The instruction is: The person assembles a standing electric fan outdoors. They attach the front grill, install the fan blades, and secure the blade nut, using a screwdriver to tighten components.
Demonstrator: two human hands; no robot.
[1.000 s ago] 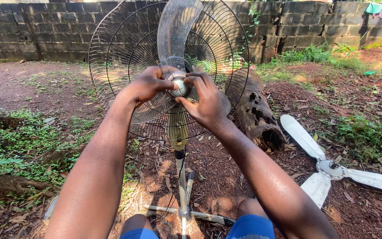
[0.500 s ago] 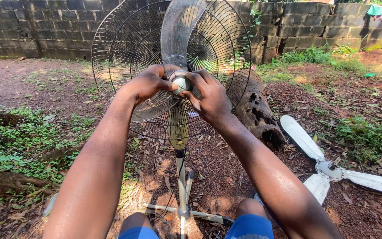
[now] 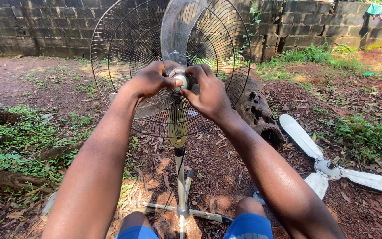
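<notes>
A standing fan [image 3: 180,177] is in front of me, its rear wire guard [image 3: 120,48] open to the front and clear plastic blades [image 3: 180,31] on the hub. My left hand [image 3: 149,80] and my right hand [image 3: 206,90] meet at the centre, fingers pinched around the small pale hub cap [image 3: 182,81] that sits on the blade hub. The fan's pole runs down to a cross-shaped metal base [image 3: 186,212] between my knees.
A rotten log [image 3: 255,106] lies right behind the fan. White ceiling-fan blades with a metal hub [image 3: 328,170] rest on the dirt at right. A block wall [image 3: 32,22] closes the back; grass patches spread left and right.
Both hands stay on the hub cap; the fingers have shifted slightly around it, and the view has tilted a little.
</notes>
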